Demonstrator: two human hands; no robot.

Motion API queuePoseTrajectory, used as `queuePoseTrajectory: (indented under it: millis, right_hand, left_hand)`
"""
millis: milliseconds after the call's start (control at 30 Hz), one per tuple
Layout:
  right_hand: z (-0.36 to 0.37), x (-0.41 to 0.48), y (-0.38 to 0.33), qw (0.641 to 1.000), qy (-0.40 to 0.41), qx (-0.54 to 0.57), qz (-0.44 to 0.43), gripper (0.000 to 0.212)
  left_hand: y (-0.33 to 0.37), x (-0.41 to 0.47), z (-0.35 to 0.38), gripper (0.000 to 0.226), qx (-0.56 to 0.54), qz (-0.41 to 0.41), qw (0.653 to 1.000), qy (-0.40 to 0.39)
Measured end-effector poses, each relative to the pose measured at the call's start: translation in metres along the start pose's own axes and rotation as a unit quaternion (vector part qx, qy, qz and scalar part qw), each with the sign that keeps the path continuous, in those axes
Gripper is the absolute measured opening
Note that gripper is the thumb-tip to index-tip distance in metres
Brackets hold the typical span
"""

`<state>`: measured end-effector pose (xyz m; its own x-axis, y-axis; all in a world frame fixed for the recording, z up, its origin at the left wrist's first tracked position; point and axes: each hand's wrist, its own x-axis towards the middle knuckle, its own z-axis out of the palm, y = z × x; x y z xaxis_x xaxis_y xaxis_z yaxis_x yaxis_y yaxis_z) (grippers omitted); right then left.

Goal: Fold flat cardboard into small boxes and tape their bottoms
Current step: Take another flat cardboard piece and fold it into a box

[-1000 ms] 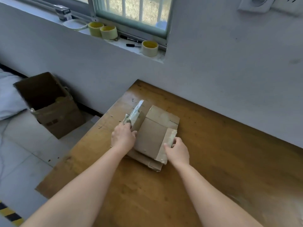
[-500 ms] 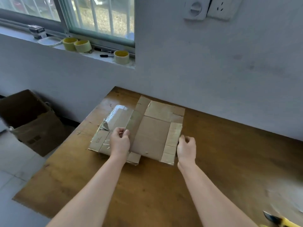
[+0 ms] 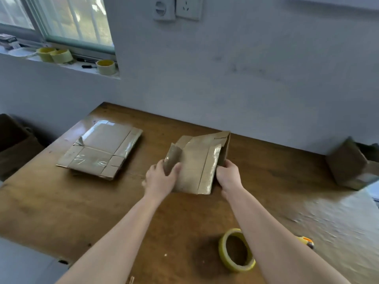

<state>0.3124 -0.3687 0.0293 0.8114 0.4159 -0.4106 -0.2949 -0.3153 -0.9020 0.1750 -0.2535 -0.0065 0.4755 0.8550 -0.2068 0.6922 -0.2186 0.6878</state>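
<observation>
A flat brown cardboard piece (image 3: 194,167) with old tape strips is lifted off the wooden table (image 3: 82,212) at its middle. My left hand (image 3: 162,177) grips its left flap, which curls upward. My right hand (image 3: 228,177) grips its right edge, where the far flap stands up. A pile of flat taped cardboard (image 3: 100,150) lies on the table to the left. A yellow tape roll (image 3: 235,250) lies near the front edge, between my forearms.
A folded cardboard box (image 3: 348,165) stands at the table's far right by the wall. A yellow knife tip (image 3: 305,241) shows beside my right forearm. Tape rolls (image 3: 105,66) sit on the window sill. An open carton (image 3: 14,144) stands on the floor, left.
Both hands took one cardboard piece off the pile and carried it right to the table's middle, raising it. The view swung right, bringing the tape roll and the box into sight.
</observation>
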Motion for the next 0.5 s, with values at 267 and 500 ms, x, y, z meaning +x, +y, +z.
queuePoseTrajectory:
  millis: [267, 500]
  right_hand:
    - [-0.037, -0.009, 0.004, 0.995, 0.083, -0.028, -0.054, 0.016]
    - [-0.059, -0.016, 0.016, 0.994, 0.089, -0.067, -0.021, 0.023]
  left_hand:
    - [0.058, -0.048, 0.033, 0.101, 0.053, 0.203, 0.968, -0.137]
    - [0.07, -0.05, 0.037, 0.015, 0.025, 0.138, 0.99, -0.013]
